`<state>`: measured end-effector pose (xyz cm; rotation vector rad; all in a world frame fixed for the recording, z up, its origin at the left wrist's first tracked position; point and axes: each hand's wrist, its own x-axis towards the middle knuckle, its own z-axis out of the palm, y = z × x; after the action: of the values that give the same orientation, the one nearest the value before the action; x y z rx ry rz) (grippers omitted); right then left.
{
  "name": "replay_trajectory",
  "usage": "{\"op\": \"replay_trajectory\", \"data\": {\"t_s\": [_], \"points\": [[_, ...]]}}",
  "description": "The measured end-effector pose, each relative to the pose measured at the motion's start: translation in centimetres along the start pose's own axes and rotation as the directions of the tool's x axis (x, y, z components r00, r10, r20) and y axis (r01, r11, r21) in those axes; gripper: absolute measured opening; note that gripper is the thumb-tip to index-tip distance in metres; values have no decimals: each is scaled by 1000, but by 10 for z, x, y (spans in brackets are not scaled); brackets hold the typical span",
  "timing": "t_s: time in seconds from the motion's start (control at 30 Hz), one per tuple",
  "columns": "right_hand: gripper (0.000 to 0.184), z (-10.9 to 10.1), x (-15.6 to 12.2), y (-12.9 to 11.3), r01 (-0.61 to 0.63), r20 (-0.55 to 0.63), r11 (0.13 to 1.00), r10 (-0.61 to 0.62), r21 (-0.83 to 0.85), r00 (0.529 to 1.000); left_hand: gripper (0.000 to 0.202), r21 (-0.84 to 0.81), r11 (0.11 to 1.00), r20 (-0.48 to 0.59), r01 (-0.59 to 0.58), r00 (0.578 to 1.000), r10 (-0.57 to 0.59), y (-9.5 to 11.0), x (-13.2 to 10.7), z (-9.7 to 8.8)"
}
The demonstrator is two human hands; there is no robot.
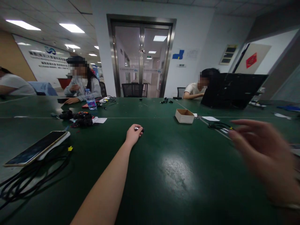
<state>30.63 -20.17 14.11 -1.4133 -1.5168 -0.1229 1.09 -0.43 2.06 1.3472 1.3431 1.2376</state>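
My left hand (133, 133) is stretched far out over the green table (164, 175), fingers curled round a small dark and silver object (138, 128) that rests on the surface. Closer to me on the right, my right hand (260, 153) hovers above the table, blurred by motion, its fingers spread with nothing in them. A small open cardboard box (184, 115) sits beyond both hands.
A phone (35, 150) on a white pad lies at the left over black cables (28, 178). Dark clutter (79, 119), a water bottle (90, 99), papers and an open laptop (232, 90) stand further back. Three people sit along the far side.
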Motion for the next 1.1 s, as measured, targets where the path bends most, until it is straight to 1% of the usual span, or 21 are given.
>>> {"op": "replay_trajectory", "data": {"t_s": [0.03, 0.07, 0.1, 0.13, 0.17, 0.2, 0.23, 0.27, 0.3, 0.33, 0.37, 0.4, 0.47, 0.53, 0.63, 0.77, 0.93, 1.03, 1.1], "points": [[30, 29, 10, -6, -4, 160, 997, -8, 74, 987, 12, -5, 1000, -3, -16, 1000, 16, -3, 1, -1], [27, 62, 18, -12, -20, 336, 992, -23, 125, 941, 12, -8, 999, -2, -37, 999, 37, -6, 1, -2], [27, 96, 25, -16, -54, 466, 985, -30, 166, 884, 12, -13, 998, 4, -59, 998, 59, -8, 2, -3], [30, 131, 30, -19, -146, 540, 967, 11, 207, 841, 11, -24, 996, 8, -80, 997, 81, -10, 4, -3], [35, 165, 33, -21, -288, 601, 927, 91, 240, 794, 10, -41, 994, 3, -98, 995, 98, -12, 4, -3], [39, 195, 33, -23, -451, 655, 854, 188, 260, 732, 9, -65, 992, -7, -109, 994, 108, -12, 5, -2], [41, 221, 32, -23, -587, 709, 753, 237, 297, 664, 8, -96, 989, -21, -114, 993, 112, -12, 6, -2], [41, 243, 30, -22, -688, 747, 638, 256, 346, 614, 9, -130, 985, -35, -110, 994, 106, -12, 6, -1], [37, 260, 27, -22, -747, 761, 529, 261, 402, 594, 10, -165, 981, -45, -101, 994, 95, -11, 6, 0], [32, 273, 24, -20, -772, 763, 438, 250, 460, 596, 10, -197, 976, -51, -92, 995, 84, -10, 7, 0], [28, 281, 22, -18, -774, 757, 377, 232, 508, 610, 10, -223, 971, -50, -86, 996, 76, -9, 7, 1], [25, 287, 20, -16, -762, 745, 344, 210, 549, 633, 10, -238, 968, -46, -82, 996, 73, -9, 7, 1], [21, 293, 18, -10, -728, 721, 331, 170, 600, 672, 10, -258, 963, -24, -75, 997, 71, -8, 8, 2], [19, 293, 17, -5, -706, 701, 332, 158, 625, 695, 11, -287, 956, 20, -52, 998, 60, -7, 8, 3], [18, 292, 18, 1, -700, 684, 296, 173, 650, 708, 13, -360, 933, 80, 20, 997, 10, -5, 8, 3], [23, 291, 18, 1, -692, 670, 264, 179, 672, 720, 16, -397, 916, 70, 54, 997, -29, -1, 5, 3], [24, 292, 18, -1, -683, 649, 249, 215, 686, 730, 7, -371, 928, 9, 28, 1000, -27, -2, 5, 4], [23, 292, 20, -1, -688, 641, 248, 250, 682, 725, 12, -325, 946, 3, -3, 1000, 4, -5, 5, 4], [21, 292, 21, -1, -684, 632, 258, 262, 683, 729, 14, -265, 963, -8, -44, 999, 43, -6, 5, 3]]}}
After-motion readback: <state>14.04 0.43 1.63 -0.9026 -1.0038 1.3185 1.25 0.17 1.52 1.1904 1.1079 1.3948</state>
